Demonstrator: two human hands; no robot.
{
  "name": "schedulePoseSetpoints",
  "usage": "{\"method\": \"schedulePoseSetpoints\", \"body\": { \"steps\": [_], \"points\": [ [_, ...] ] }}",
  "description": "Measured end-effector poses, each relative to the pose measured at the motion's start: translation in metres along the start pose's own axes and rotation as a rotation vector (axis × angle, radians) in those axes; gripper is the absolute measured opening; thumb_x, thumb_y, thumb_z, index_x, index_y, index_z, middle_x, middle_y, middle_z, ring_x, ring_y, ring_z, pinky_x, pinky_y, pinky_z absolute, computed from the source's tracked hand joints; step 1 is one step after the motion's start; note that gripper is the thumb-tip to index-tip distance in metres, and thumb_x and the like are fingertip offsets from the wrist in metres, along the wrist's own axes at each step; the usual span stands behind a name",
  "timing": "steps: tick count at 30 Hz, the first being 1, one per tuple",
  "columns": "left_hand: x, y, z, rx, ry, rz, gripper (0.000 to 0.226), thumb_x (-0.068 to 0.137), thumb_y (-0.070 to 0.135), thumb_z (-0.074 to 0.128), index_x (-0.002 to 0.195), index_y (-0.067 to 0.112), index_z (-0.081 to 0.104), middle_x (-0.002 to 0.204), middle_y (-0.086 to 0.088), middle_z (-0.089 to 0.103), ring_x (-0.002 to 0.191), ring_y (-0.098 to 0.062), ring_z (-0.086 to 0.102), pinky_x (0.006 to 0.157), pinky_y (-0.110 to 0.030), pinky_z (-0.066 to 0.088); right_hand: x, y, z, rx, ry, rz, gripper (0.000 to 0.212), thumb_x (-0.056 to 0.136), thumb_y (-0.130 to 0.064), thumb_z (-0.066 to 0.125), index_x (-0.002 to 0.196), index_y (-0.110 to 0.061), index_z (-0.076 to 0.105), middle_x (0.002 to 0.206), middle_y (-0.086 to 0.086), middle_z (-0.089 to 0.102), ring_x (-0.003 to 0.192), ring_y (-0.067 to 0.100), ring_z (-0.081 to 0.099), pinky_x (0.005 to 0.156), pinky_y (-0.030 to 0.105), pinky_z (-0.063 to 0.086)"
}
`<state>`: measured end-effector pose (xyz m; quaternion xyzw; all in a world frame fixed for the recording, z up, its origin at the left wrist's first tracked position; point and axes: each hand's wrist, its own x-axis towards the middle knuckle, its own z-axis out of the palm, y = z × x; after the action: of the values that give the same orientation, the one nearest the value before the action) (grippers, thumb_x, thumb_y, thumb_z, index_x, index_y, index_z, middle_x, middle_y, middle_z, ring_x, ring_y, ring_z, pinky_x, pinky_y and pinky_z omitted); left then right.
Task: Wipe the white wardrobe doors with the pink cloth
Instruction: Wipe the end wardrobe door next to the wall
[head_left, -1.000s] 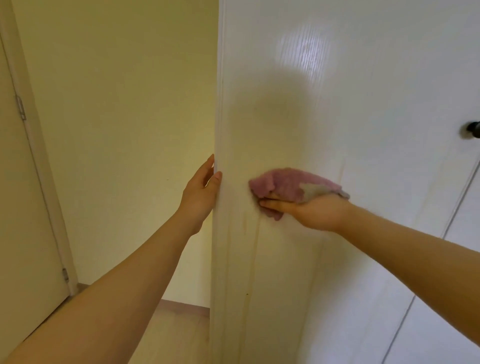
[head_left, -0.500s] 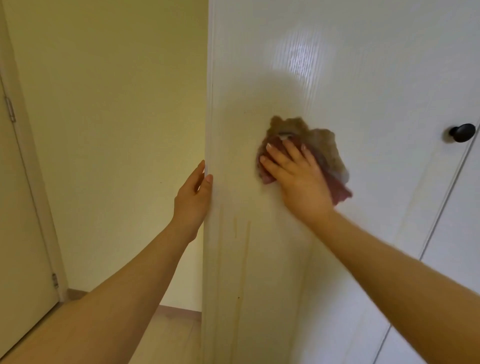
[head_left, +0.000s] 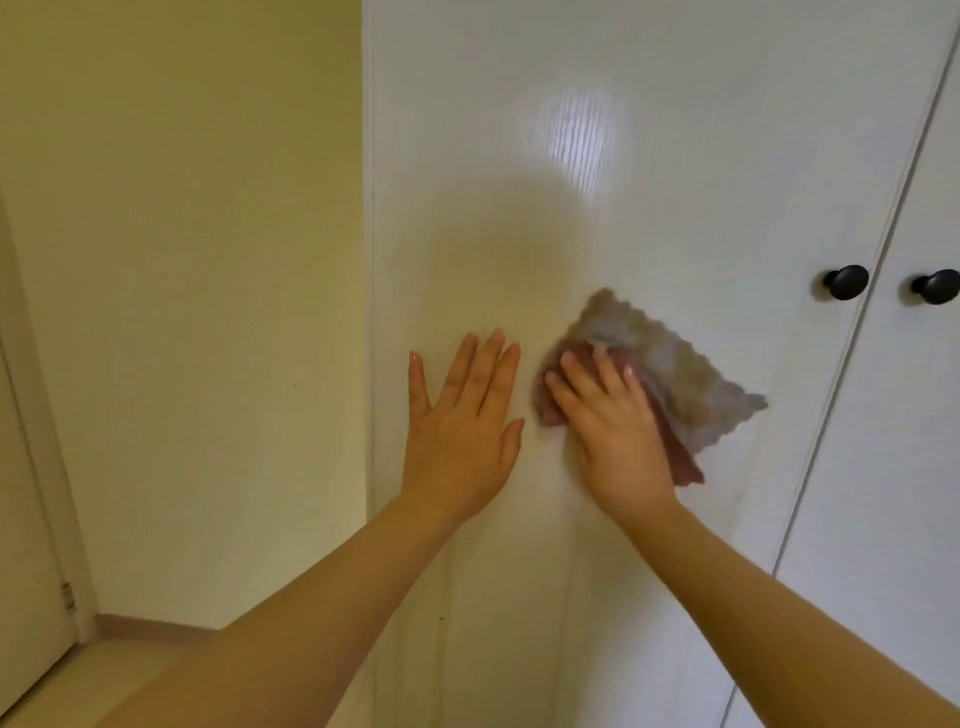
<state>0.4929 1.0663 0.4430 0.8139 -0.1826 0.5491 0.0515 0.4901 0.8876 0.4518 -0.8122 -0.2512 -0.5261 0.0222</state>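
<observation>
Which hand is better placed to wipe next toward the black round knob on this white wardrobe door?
Right. The right hand presses the pink cloth flat on the white wardrobe door, nearer the black round knob; the bare left hand lies flat by the door's left edge.

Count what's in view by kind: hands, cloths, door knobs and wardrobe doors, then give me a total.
Hands: 2, left hand and right hand
Pink cloth: 1
Black knobs: 2
Wardrobe doors: 2
Total: 7
</observation>
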Motion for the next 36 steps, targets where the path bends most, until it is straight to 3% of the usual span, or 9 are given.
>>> {"method": "schedulePoseSetpoints", "body": {
  "steps": [4,6,8,11,16,21,28,33,36],
  "points": [
    [0.001,0.008,0.007,0.065,-0.028,0.051,0.062,0.089,0.041,0.035,0.142,0.009,0.028,0.147,-0.01,0.04,0.137,-0.024,0.028,0.11,-0.059,0.007,-0.053,0.007,-0.001,0.021,-0.142,-0.091,0.052,0.081,-0.007,0.036,0.131,-0.018,0.044,0.13,0.007,0.056,0.119,0.026,0.042,0.088,0.037,0.051],
    [0.003,0.011,0.01,0.087,-0.042,0.039,0.064,0.089,0.043,0.034,0.142,0.009,0.028,0.148,-0.01,0.039,0.137,-0.025,0.026,0.11,-0.057,0.004,-0.007,0.024,-0.017,-0.013,-0.058,0.015,0.052,0.08,-0.006,0.035,0.13,-0.012,0.051,0.127,0.011,0.058,0.12,0.031,0.042,0.093,0.038,0.045],
    [0.002,0.015,0.014,0.097,-0.04,0.021,0.065,0.089,0.044,0.034,0.143,0.008,0.027,0.149,-0.011,0.037,0.138,-0.026,0.024,0.111,-0.057,0.003,0.037,0.031,-0.03,-0.036,0.058,0.139,0.051,0.081,-0.003,0.035,0.128,-0.005,0.054,0.133,0.015,0.053,0.128,0.033,0.034,0.11,0.037,0.019],
    [0.002,0.017,0.016,0.091,-0.035,0.0,0.066,0.09,0.045,0.033,0.143,0.007,0.026,0.149,-0.011,0.035,0.138,-0.026,0.023,0.11,-0.056,0.001,0.007,0.021,-0.011,-0.06,0.102,0.194,0.055,0.079,-0.001,0.034,0.132,-0.007,0.048,0.138,0.016,0.046,0.133,0.035,0.03,0.114,0.032,0.003],
    [0.003,0.018,0.016,0.104,-0.036,-0.004,0.066,0.09,0.046,0.032,0.143,0.006,0.027,0.149,-0.012,0.036,0.138,-0.027,0.023,0.11,-0.055,0.0,-0.046,0.01,-0.01,-0.063,-0.061,0.073,0.054,0.079,-0.005,0.032,0.13,-0.011,0.051,0.13,0.012,0.055,0.114,0.038,0.055,0.104,0.042,0.035],
    [0.002,0.03,0.02,0.105,-0.012,-0.068,0.069,0.09,0.047,0.032,0.144,0.004,0.025,0.15,-0.013,0.031,0.138,-0.029,0.022,0.11,-0.054,-0.001,0.027,0.027,-0.029,-0.082,0.125,0.266,0.052,0.081,-0.003,0.033,0.129,-0.004,0.053,0.136,0.015,0.049,0.129,0.037,0.037,0.113,0.035,0.006],
    [0.007,0.041,0.019,0.098,0.056,0.079,0.066,0.09,0.045,0.035,0.143,0.006,0.026,0.15,-0.007,0.022,0.139,-0.026,0.022,0.112,-0.055,0.001,-0.057,0.032,-0.021,-0.109,-0.047,0.221,0.06,0.077,-0.005,0.032,0.135,-0.012,0.043,0.139,0.006,0.045,0.114,0.036,0.056,0.114,0.035,0.012],
    [0.034,0.073,0.019,0.047,0.119,0.092,0.065,0.09,0.045,0.037,0.142,0.006,0.03,0.149,-0.009,0.031,0.138,-0.026,0.025,0.111,-0.055,0.003,0.011,0.069,-0.064,-0.007,0.113,0.549,0.058,0.085,0.007,0.033,0.141,-0.007,0.037,0.15,0.012,0.026,0.141,0.027,0.013,0.115,0.036,0.006],
    [0.039,0.087,0.021,0.024,0.133,0.11,0.065,0.091,0.046,0.036,0.143,0.008,0.027,0.15,-0.006,0.025,0.145,-0.021,0.012,0.113,-0.054,0.001,-0.052,0.045,-0.051,-0.056,-0.017,0.559,0.063,0.078,0.008,0.04,0.14,-0.004,0.036,0.148,0.012,0.03,0.137,0.027,0.024,0.11,0.042,0.02]
  ]
}}
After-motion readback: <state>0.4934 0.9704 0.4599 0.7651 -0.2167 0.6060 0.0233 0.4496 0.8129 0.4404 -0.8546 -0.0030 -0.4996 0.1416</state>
